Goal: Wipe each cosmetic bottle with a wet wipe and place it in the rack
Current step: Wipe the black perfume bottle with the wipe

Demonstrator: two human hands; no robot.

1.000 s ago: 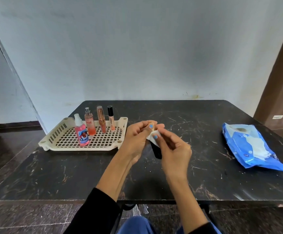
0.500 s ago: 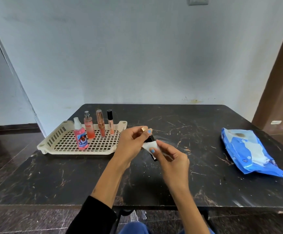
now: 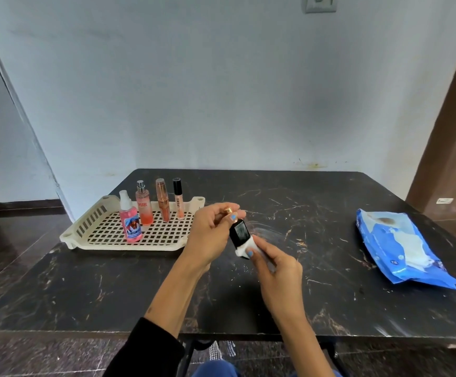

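Since half a second ago the right hand (image 3: 278, 270) has slid its white wet wipe (image 3: 244, 250) from the middle of the small black bottle (image 3: 239, 232) down to its lower end, so the glossy dark face of the bottle is now uncovered, and the bottle is tilted with its gold cap up and to the left. Beneath both hands spreads the black marble-patterned table (image 3: 303, 295), pushed against a pale blue wall (image 3: 221, 91). At the table's right side lies the blue wet wipe packet (image 3: 401, 246), flat and well apart from the hands. On the left rear part of the table sits the cream slotted rack (image 3: 99, 232), and four items stand upright in a row inside it: a pink spray bottle with a blue label (image 3: 130, 220) nearest the camera, then a pink-to-orange mist bottle (image 3: 143, 204), a rose-gold tube (image 3: 162, 201), and a lip gloss with a black cap (image 3: 177, 198). The left hand (image 3: 210, 235) is just right of the rack, its fingers closed around the cap end of the black bottle and holding it above the table. The right hand's thumb and fingers pinch the folded wipe tightly against the bottle's base. A black sleeve (image 3: 150, 349) covers the left forearm near the bottom edge.
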